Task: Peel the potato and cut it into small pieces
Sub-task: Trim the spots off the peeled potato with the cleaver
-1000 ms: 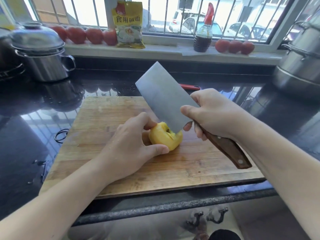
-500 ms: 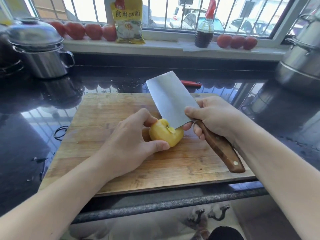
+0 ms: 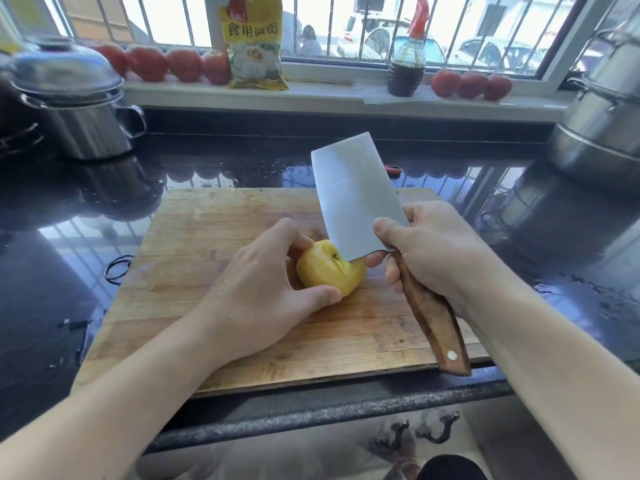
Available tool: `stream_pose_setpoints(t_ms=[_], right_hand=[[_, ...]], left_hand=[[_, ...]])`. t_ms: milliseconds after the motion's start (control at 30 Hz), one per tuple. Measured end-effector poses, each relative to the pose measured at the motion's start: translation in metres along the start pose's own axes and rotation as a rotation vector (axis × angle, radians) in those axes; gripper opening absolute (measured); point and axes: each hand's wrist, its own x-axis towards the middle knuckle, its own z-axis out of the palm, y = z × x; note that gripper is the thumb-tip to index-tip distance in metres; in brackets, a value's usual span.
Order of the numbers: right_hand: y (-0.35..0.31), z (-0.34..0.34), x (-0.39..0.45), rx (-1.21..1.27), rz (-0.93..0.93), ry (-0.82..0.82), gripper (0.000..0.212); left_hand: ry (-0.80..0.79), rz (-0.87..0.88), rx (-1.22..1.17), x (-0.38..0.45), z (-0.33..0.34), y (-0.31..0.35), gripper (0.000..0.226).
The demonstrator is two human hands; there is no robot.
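From the head view, the yellow packet [image 3: 254, 43] propped on the far windowsill reads 食用碱面; the dark bottle [image 3: 406, 69] with a red cap to its right shows no label I can read. The peeled potato [image 3: 329, 268] sits near the middle of the wooden cutting board [image 3: 214, 244], held in place by the left hand [image 3: 263, 289], thumb on its near side and fingers curled over its far side. The right hand [image 3: 433, 251] grips the cleaver [image 3: 356, 199] where blade meets wooden handle, thumb pressed on the flat of the blade, whose lower corner touches the potato's top. The board's near edge lies just inside the near edge of the dark surface [image 3: 52, 271], and its left half is bare wood. Steel pots [image 3: 83, 109] stand far left and far right.
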Motion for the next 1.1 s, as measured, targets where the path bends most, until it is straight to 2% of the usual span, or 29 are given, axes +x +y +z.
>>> stream_pose_setpoints(t_ms=[200,367,833,1100], right_hand=[[0.004,0.004,-0.009,-0.002,-0.042,0.047,0.015],[0.004,0.005,-0.004,0.034,-0.003,0.081,0.019],[0.005,0.008,-0.009,0.027,-0.004,0.083,0.017],[0.015,0.009,-0.004,0.11,0.011,0.088,0.016]], left_hand=[[-0.019,-0.018,-0.027,0.001,-0.001,-0.001,0.048],[-0.034,-0.026,-0.039,0.002,-0.002,0.0,0.047],[-0.018,-0.022,-0.039,0.002,-0.002,0.0,0.045],[-0.04,-0.033,-0.053,0.002,0.0,0.0,0.047]])
